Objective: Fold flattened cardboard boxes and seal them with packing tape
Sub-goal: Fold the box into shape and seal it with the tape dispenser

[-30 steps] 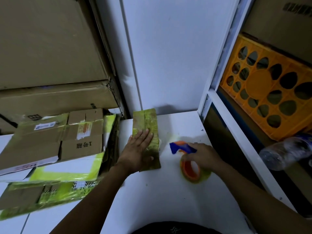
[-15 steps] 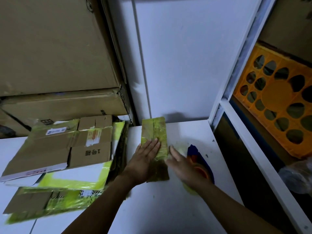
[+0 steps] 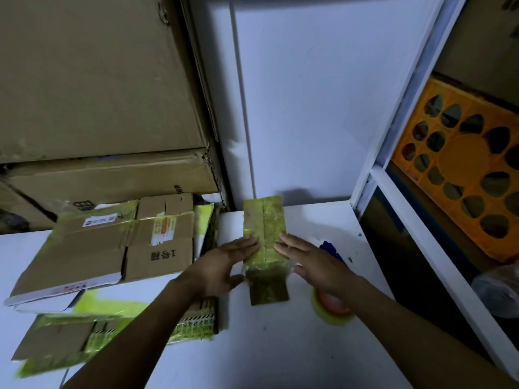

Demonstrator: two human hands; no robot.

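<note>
A small folded cardboard box (image 3: 265,220), wrapped in yellow-green tape, stands on the white table (image 3: 280,346) near the back wall. My left hand (image 3: 224,262) lies flat against its left side with straight fingers. My right hand (image 3: 314,262) presses its right side the same way. The tape dispenser (image 3: 332,308), orange with a blue handle and a yellowish roll, lies on the table just right of the box, partly under my right wrist.
Flattened cardboard boxes (image 3: 112,248) with yellow tape pile up on the left. Large brown cartons (image 3: 98,94) are stacked behind them. A white shelf frame (image 3: 415,220) borders the right, holding an orange crate (image 3: 463,169) and a plastic bottle (image 3: 497,290).
My right hand let go of the tape dispenser, left it on the table and moved left onto the box. The left hand shifted from the box's top to its left side.
</note>
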